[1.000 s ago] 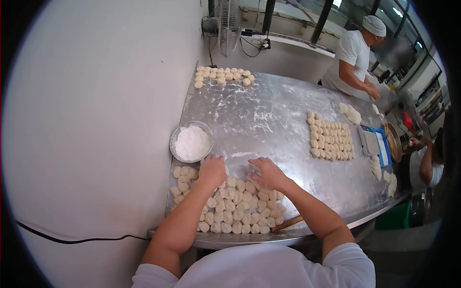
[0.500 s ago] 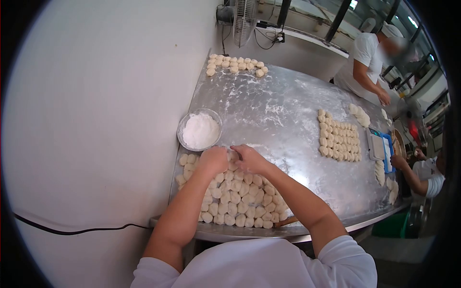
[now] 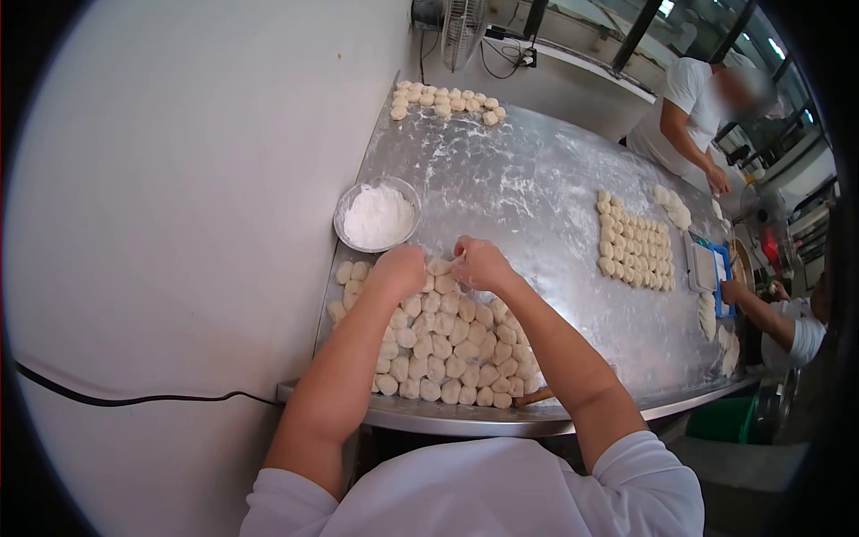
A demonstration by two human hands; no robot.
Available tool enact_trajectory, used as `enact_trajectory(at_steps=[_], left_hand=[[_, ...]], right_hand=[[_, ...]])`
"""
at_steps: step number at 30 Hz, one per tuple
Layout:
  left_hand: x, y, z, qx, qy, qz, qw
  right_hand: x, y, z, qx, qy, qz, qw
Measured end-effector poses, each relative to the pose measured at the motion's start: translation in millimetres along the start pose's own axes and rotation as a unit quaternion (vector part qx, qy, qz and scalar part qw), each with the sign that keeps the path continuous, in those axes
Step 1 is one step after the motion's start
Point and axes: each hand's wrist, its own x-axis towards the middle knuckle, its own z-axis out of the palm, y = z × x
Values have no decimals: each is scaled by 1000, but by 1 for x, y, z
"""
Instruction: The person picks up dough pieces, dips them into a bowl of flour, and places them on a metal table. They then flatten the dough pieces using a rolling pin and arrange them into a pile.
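Observation:
Many pale dough pieces lie packed together on the metal table in front of me. At the back edge of this group my left hand is closed, its fingers bent down beside a dough piece. My right hand is closed on the other side of that piece, thumb and fingers pinched near it. What either hand grips is too small to make out. Just behind my left hand stands a bowl of white flour.
More dough balls sit at the far left corner and in a block on the right. A scale and a blue tray are at the right edge. A wooden stick lies near the front edge. Two people work beyond.
The whole view has shifted slightly. My right hand has closed from a spread pose and moved a little away from my left hand; a dough piece now shows between them.

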Motion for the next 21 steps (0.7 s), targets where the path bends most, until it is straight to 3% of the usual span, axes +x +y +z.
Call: enact_trajectory(at_steps=[4, 7, 10, 13, 16, 21], left_hand=[[2, -2, 3, -79, 34, 11, 996], [1, 2, -2, -80, 22, 5, 997], [5, 1, 1, -65, 17, -28, 997], [6, 3, 1, -37, 21, -34, 999], [-4, 14, -7, -21, 32, -33, 999], [-11, 24, -22, 65, -44, -56, 995]], right_hand=[[8, 9, 28, 35, 20, -133, 990], [13, 6, 25, 41, -36, -108, 993], [15, 8, 5, 104, -95, 19, 990], [13, 20, -1, 95, -59, 52, 992], [11, 22, 8, 139, -68, 33, 987], [19, 12, 24, 91, -100, -99, 986]])
